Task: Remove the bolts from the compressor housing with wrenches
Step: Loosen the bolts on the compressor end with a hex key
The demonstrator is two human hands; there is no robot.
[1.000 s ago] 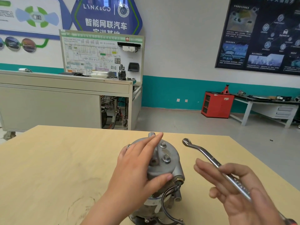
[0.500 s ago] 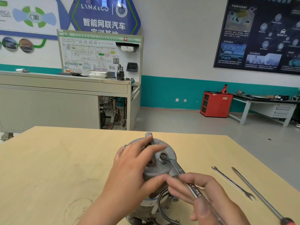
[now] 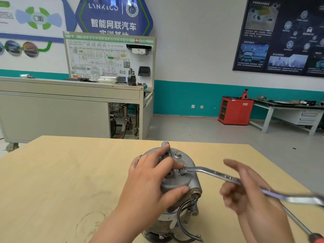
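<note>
The grey compressor housing (image 3: 177,183) stands upright on the wooden table (image 3: 52,172). My left hand (image 3: 150,181) grips its top, fingers spread over the cap and thumb pressed on the side. A hex bolt (image 3: 178,154) sits on the cap's far edge. The ring end of a long silver wrench (image 3: 210,173) is seated on a second bolt (image 3: 182,171) by my left fingertips. My right hand (image 3: 245,188), blurred by motion, holds the wrench shaft, which runs off to the right.
A screwdriver with a red handle (image 3: 315,237) lies at the table's right front. Black cables (image 3: 182,216) loop from the compressor's side. Beyond the table stand a grey training bench (image 3: 70,106), a red cabinet (image 3: 235,111) and a workbench (image 3: 289,113).
The wrench came from the air onto the bolt a second ago. Since half a second ago its handle has swung from pointing toward me to pointing right. My left hand stays on the housing.
</note>
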